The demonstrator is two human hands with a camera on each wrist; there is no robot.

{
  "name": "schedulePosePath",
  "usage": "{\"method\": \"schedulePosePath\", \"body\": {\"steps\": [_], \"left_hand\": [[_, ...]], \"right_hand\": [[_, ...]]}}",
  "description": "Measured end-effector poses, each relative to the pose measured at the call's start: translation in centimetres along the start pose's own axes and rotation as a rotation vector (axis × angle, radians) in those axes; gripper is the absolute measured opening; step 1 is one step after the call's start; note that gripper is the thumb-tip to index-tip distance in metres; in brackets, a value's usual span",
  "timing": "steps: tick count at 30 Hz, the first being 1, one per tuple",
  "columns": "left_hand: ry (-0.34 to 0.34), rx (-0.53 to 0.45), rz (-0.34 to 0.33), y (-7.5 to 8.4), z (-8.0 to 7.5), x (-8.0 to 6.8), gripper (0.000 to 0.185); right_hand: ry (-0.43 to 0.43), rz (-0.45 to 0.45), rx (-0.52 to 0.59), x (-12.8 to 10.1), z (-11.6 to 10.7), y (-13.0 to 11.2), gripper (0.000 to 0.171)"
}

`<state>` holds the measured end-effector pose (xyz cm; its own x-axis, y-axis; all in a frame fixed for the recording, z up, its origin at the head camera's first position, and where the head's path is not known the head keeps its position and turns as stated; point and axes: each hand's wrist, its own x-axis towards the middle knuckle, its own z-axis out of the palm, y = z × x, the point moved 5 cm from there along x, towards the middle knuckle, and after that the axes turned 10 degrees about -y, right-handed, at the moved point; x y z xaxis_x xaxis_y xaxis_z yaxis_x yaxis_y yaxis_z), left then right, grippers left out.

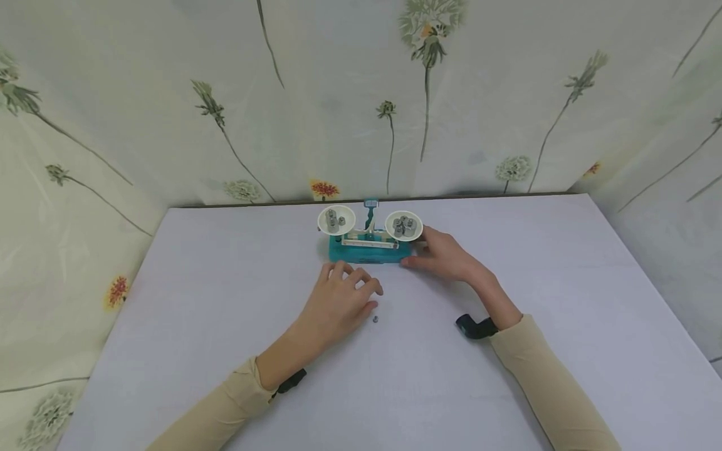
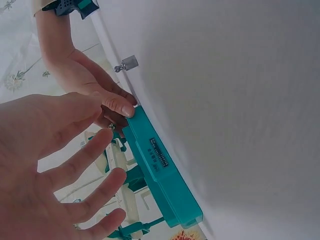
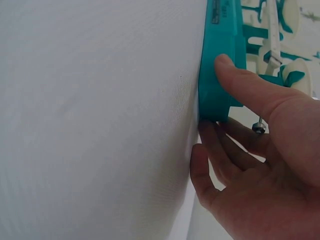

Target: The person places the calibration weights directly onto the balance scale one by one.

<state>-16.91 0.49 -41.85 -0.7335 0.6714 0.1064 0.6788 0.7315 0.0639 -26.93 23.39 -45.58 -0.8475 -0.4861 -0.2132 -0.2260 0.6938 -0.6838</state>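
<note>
A small balance scale with a teal base (image 1: 369, 255) stands at the back of the table, with a pale graduated beam across its front. Several grey metal weights (image 1: 331, 219) lie in its white left pan (image 1: 351, 220), and several more grey weights (image 1: 403, 227) in the white right pan (image 1: 389, 227). My right hand (image 1: 445, 255) grips the right end of the base, thumb on the front face and fingers around the end. In front of the scale hovers my left hand (image 1: 340, 304), fingers spread and loosely bent, holding nothing. One small knobbed metal weight (image 2: 130, 63) sits on the table near my left thumb.
The white-covered table (image 1: 237, 300) ends behind the scale at a flower-printed curtain (image 1: 338, 106), which also hangs at both sides. Dark wrist-worn devices (image 1: 474, 327) sit under both forearms.
</note>
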Motion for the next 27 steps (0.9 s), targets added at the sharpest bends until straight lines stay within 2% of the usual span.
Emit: {"method": "schedulePosePath", "body": {"steps": [14, 21, 27], "left_hand": [[-0.119, -0.025, 0.016, 0.8, 1.1, -0.2, 0.016], [-0.118, 0.006, 0.029, 1.0, 1.5, -0.2, 0.016], [-0.154, 0.036, 0.031, 1.3, 1.9, -0.2, 0.015]], "right_hand": [[0.009, -0.003, -0.005, -0.1, 0.0, 0.0, 0.08], [0.008, -0.002, -0.002, -0.1, 0.1, 0.0, 0.08], [0.006, -0.004, 0.003, -0.1, 0.1, 0.1, 0.08]]}}
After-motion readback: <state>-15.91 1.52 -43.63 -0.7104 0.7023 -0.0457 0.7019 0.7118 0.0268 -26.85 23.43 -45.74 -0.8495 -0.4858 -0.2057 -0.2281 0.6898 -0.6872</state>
